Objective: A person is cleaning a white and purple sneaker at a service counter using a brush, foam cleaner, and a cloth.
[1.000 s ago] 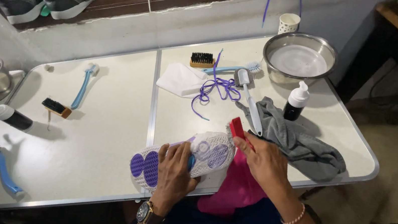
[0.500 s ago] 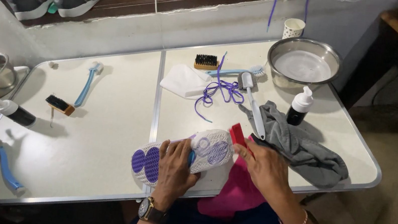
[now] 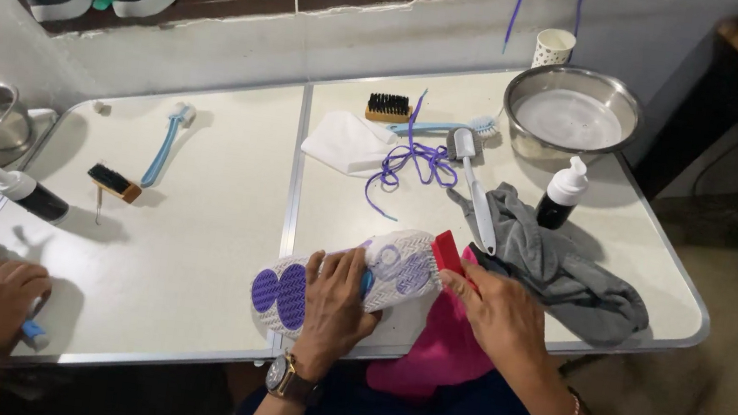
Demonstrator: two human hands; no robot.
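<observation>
Your left hand (image 3: 334,302) clamps the sole-up shoe (image 3: 351,280) at the table's near edge (image 3: 172,357); your right hand (image 3: 497,312) pinches a red brush (image 3: 450,252) against its heel. Open tabletop lies left; a grey cloth (image 3: 559,264) crowds the right, near a steel bowl (image 3: 571,115).

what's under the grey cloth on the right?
The white table shows around the grey cloth. A white long-handled brush lies on its left edge. Anything beneath the folds is hidden.
</observation>
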